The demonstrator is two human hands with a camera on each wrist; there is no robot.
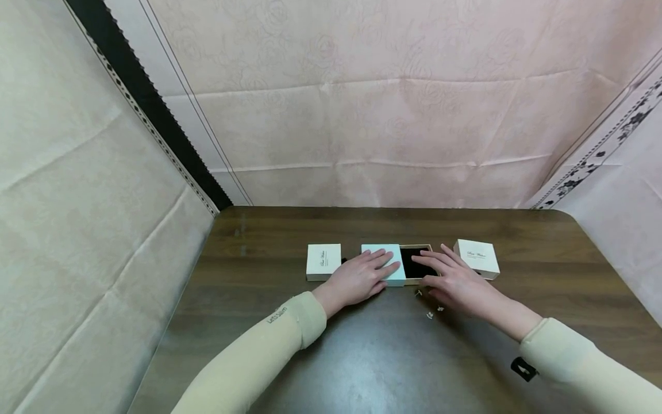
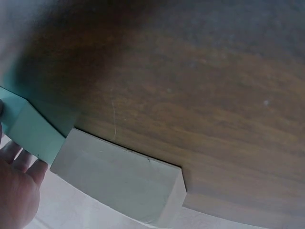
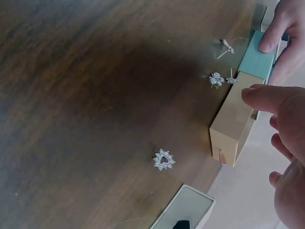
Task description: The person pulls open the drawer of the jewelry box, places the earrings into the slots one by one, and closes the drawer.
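Note:
My left hand (image 1: 357, 279) grips the teal sleeve (image 1: 396, 280) of a small jewelry box, thumb on its near side and fingers over the top. Out of the sleeve's right end sticks a beige drawer (image 3: 232, 107) with a black lining (image 1: 411, 268). My right hand (image 1: 460, 289) is over that drawer; its thumb (image 3: 259, 98) touches the near wall while the other fingers reach above the lining, spread and loosely bent. Silvery stud earrings lie on the table in front, among them a flower-shaped one (image 3: 216, 79) and a bow-shaped one (image 3: 226, 48). A heart-centred ornament (image 3: 163, 160) lies farther right.
To the left of the teal sleeve stands a white box (image 1: 323, 260) with printed lettering. Another white box (image 1: 477, 257), turned at an angle, sits to the right beyond my right hand. The brown wooden table (image 1: 248, 322) ends at a pale cloth (image 1: 362, 144) behind.

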